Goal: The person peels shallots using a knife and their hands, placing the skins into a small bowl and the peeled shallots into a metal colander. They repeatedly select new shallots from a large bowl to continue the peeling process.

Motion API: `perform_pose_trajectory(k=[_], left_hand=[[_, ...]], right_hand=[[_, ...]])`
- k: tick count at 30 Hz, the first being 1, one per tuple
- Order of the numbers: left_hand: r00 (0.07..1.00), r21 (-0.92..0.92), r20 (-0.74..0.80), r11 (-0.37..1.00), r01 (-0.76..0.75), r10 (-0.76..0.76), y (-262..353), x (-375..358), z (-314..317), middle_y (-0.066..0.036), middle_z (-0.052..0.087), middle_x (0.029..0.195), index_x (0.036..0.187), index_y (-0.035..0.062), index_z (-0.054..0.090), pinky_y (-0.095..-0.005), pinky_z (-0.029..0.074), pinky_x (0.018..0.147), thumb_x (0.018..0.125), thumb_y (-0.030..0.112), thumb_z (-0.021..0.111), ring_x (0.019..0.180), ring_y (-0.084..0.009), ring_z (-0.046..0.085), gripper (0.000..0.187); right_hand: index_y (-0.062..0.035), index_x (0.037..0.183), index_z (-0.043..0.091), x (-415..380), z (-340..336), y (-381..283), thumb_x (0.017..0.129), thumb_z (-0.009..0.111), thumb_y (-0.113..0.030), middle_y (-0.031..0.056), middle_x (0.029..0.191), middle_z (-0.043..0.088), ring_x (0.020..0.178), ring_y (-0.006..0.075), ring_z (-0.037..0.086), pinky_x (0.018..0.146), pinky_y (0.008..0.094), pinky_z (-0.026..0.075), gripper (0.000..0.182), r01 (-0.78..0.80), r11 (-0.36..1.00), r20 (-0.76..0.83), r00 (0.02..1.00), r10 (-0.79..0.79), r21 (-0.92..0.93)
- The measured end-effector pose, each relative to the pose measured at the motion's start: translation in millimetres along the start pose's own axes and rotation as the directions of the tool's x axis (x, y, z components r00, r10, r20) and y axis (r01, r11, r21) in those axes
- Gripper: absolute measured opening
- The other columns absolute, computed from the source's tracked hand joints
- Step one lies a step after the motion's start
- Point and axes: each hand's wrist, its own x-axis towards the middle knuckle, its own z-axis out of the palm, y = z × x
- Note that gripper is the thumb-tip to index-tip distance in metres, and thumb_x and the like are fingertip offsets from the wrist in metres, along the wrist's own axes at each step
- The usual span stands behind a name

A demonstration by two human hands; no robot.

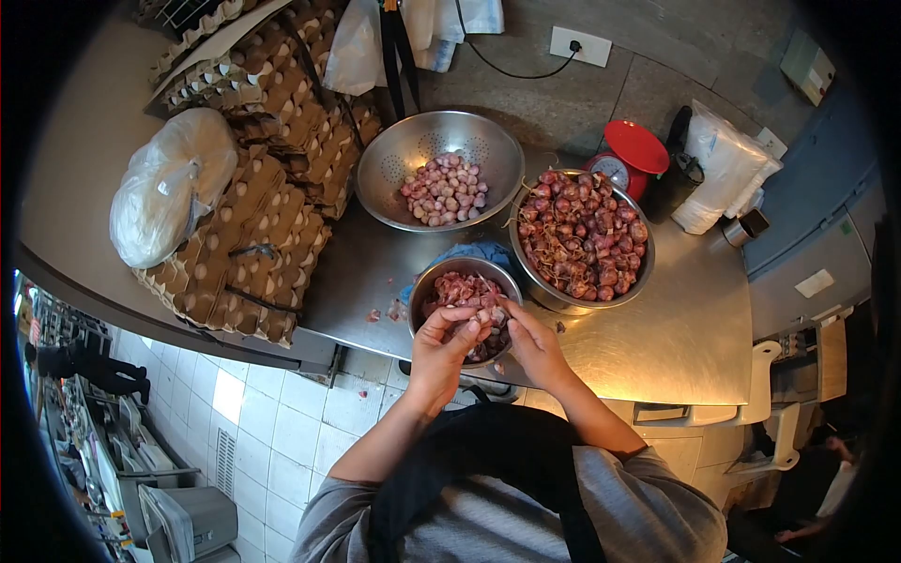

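Over a small steel bowl (pixel 416 321) of reddish peels, both my hands meet with a small pale shallot (pixel 483 317) between their fingertips. The fingers of my left hand (pixel 439 349) are pinched on the shallot. My right hand (pixel 538 345) touches its other side with thumb and fingertips closed together. Behind the small bowl stands a steel colander (pixel 380 155) holding peeled pinkish shallots (pixel 446 190). To the right, a large steel bowl (pixel 563 302) is heaped with unpeeled red shallots (pixel 587 235). A blue cloth (pixel 488 251) lies behind the small bowl.
Stacked egg trays (pixel 253 235) and a plastic bag (pixel 174 188) fill the left side. A red scale (pixel 638 148) and plastic packs (pixel 723 159) stand at the back right of the steel table (pixel 694 319). Other people show at the far left (pixel 89 366) and lower right (pixel 835 479).
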Motion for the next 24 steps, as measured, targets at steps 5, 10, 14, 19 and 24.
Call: perform_pose_trajectory(k=[5, 10, 14, 19, 24], left_hand=[[0.998, -0.12, -0.004, 0.991, 0.054, -0.055, 8, 0, 5, -0.01, 0.06, 0.101, 0.102, 0.0011, 0.055, -0.0299, 0.046, 0.087, 0.085, 0.003, 0.054, 0.096, -0.0175, 0.057, 0.017], [0.991, -0.185, -0.072, 0.978, 0.098, -0.113, 6, 6, -1, -0.008, 0.059, 0.099, 0.1, 0.0018, 0.056, -0.0286, 0.048, 0.085, 0.084, 0.003, 0.055, 0.094, -0.0173, 0.058, 0.016], [0.995, -0.093, -0.092, 0.995, 0.036, -0.044, -5, 8, -6, -0.006, 0.059, 0.097, 0.1, 0.0021, 0.056, -0.0266, 0.047, 0.084, 0.082, 0.0, 0.057, 0.092, -0.0148, 0.058, 0.018], [0.996, 0.021, -0.085, 1.0, -0.004, 0.006, -8, 8, -7, -0.006, 0.058, 0.097, 0.101, 0.0033, 0.055, -0.0253, 0.047, 0.082, 0.081, -0.001, 0.059, 0.09, -0.0135, 0.057, 0.021], [0.998, -0.017, -0.066, 1.0, 0.004, -0.005, -2, 7, -2, -0.006, 0.058, 0.097, 0.11, 0.0055, 0.05, -0.0258, 0.049, 0.079, 0.081, 0.0, 0.058, 0.09, -0.014, 0.058, 0.03]], right_hand=[[-0.0044, 0.127, 0.043, 4, -4, -1, 0.093, 0.042, -0.019, 0.0122, 0.123, 0.05, 0.115, 0.0181, 0.045, 0.095, 0.0257, 0.032, 0.037, 0.079, 0.996, -0.043, 0.996, -0.081, -0.046], [-0.0066, 0.131, 0.037, -9, 3, -31, 0.093, 0.042, -0.018, 0.0114, 0.123, 0.05, 0.116, 0.0179, 0.045, 0.095, 0.026, 0.032, 0.04, -0.241, 0.963, 0.093, 0.969, 0.23, 0.121], [-0.0062, 0.132, 0.037, -11, 6, -32, 0.093, 0.042, -0.016, 0.0097, 0.124, 0.049, 0.117, 0.0165, 0.043, 0.096, 0.0259, 0.031, 0.041, -0.309, 0.93, 0.177, 0.945, 0.276, 0.2], [-0.0036, 0.13, 0.038, -8, 10, -25, 0.093, 0.042, -0.016, 0.0102, 0.126, 0.046, 0.117, 0.0158, 0.041, 0.097, 0.0264, 0.03, 0.04, -0.082, 0.99, 0.144, 0.987, 0.066, 0.114], [-0.0043, 0.13, 0.037, -5, 6, -18, 0.094, 0.04, -0.018, 0.0054, 0.105, 0.041, 0.096, 0.012, 0.037, 0.081, 0.0233, 0.028, 0.039, -0.141, 0.973, 0.12, 0.985, 0.12, 0.183]])
